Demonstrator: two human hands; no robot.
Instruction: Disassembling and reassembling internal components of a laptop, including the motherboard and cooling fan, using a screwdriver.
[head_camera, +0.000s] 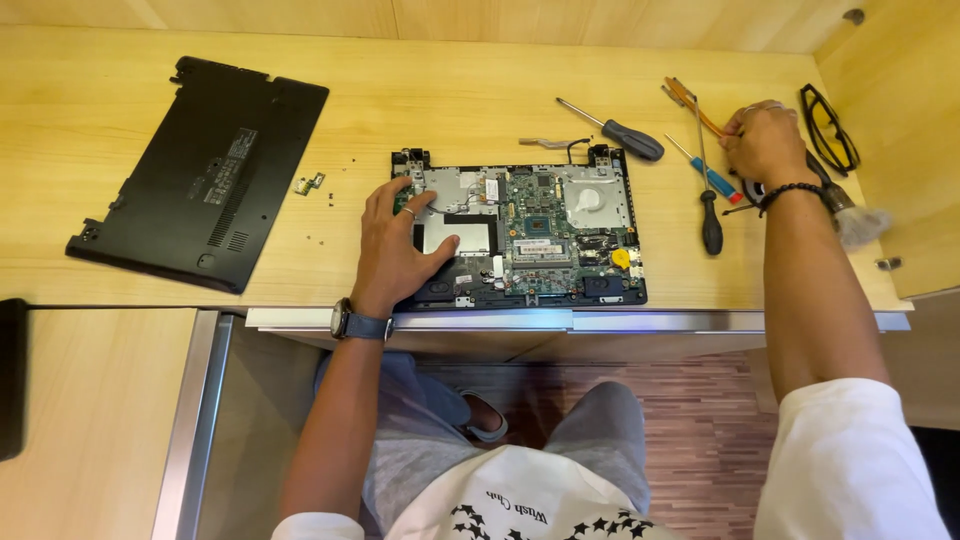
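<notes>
An opened laptop base (560, 235) lies on the wooden desk (440, 90), its green circuit board and metal shields exposed. My left hand (398, 245) rests flat on its left part, fingers spread, a watch on the wrist. My right hand (765, 143) is at the far right of the desk among a group of tools, its fingers curled over them; whether it grips one I cannot tell. Next to it lie a blue-handled screwdriver (708, 172) and a black-handled screwdriver (710, 215).
The removed black bottom cover (205, 170) lies at the left. A grey-handled screwdriver (620, 130) sits behind the laptop. Small screws and a bracket (309, 183) are scattered between cover and laptop. Black-framed glasses (828, 125) and a brush (850, 215) are at the right.
</notes>
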